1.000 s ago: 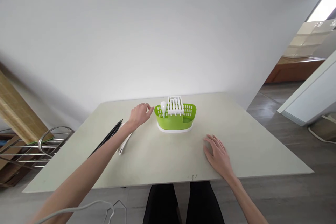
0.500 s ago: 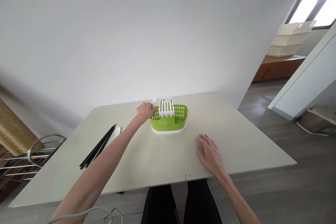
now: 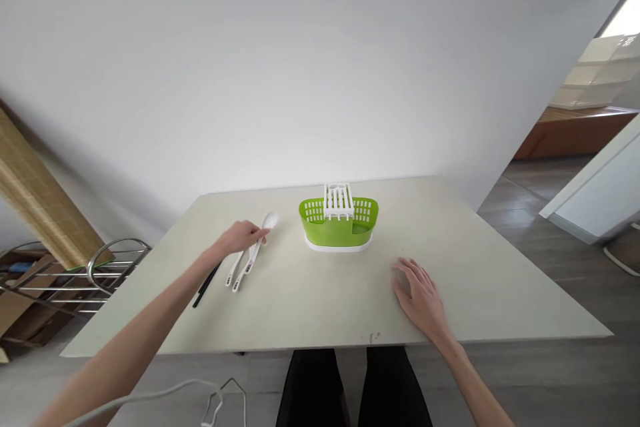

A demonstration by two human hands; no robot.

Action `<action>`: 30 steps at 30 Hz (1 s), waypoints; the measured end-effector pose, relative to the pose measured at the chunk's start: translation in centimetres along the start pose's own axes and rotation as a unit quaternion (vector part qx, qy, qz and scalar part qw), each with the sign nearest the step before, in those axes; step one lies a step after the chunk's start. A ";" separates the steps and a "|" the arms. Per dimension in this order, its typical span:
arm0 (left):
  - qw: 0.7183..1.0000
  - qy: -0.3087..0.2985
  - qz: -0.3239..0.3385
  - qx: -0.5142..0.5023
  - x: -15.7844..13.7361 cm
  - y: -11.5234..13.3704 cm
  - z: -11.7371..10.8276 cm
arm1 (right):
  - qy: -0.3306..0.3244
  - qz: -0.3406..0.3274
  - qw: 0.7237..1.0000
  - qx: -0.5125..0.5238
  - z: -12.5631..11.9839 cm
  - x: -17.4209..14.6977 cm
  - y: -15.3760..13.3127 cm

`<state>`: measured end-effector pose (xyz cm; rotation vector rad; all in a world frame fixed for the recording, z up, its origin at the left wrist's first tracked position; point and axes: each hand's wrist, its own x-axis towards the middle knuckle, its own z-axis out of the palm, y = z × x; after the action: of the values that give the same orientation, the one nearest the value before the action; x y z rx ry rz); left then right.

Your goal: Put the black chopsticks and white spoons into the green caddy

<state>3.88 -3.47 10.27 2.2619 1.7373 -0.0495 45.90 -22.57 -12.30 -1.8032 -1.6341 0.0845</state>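
Note:
My left hand (image 3: 244,235) is closed on a white spoon (image 3: 271,219), its bowl sticking out past the fingers toward the upper right. Below that hand, several white spoon handles (image 3: 236,284) with dark marks at their ends show on the table; the hand covers their other ends. Black chopsticks (image 3: 204,288) lie partly hidden under my left forearm. To the right stands a green basket (image 3: 327,233) with a white base and a white slatted rack (image 3: 339,200) across its top. My right hand (image 3: 421,297) rests on the tabletop, palm down, fingers loosely stretched and holding nothing.
The pale table (image 3: 320,320) meets a plain wall (image 3: 320,80) at its back edge. Left of it are a metal rack (image 3: 95,283) and a rolled bamboo mat (image 3: 45,193). A pale hook-ended wire (image 3: 165,389) crosses the lower left.
My left hand has moved left and toward me with the spoon, away from the basket's left end to above the other spoons. My right hand stays on the table. The view has shifted slightly.

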 end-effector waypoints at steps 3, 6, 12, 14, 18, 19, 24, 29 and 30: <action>0.998 -0.046 -0.036 0.030 -1.1 -1.3 3.9 | 0.001 0.002 1.000 -0.002 -0.1 0.0 -0.1; 0.994 -0.047 -0.080 0.062 -2.1 -1.7 6.0 | -0.004 0.004 1.000 -0.006 -0.3 -0.1 -0.2; 0.992 -0.043 -0.085 0.086 -2.9 -2.1 7.4 | -0.006 0.002 1.000 -0.011 -0.5 -0.2 -0.4; 0.991 -0.033 -0.086 0.097 -3.0 -2.3 7.7 | -0.006 0.002 1.000 -0.011 -0.5 -0.2 -0.4; 0.985 -0.008 -0.079 0.154 -3.3 -2.6 8.2 | -0.012 0.004 1.000 -0.013 -0.5 -0.3 -0.3; 0.983 -0.004 -0.075 0.166 -3.4 -2.6 8.3 | -0.012 0.004 1.000 -0.014 -0.5 -0.3 -0.2; 0.976 0.009 -0.066 0.205 -3.7 -2.6 7.6 | -0.007 -0.002 1.000 -0.014 -0.2 -0.3 0.0; 0.981 0.151 -0.015 0.124 -3.5 -0.4 4.8 | -0.003 0.001 1.000 -0.013 0.1 -0.2 -0.1; 0.977 0.193 0.015 0.091 -3.4 0.7 4.1 | -0.002 -0.001 1.000 -0.013 0.1 -0.1 -0.2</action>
<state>4.25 -7.81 7.20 2.5655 1.9546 0.2651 45.70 -22.64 -12.35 -1.8222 -1.6460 0.0661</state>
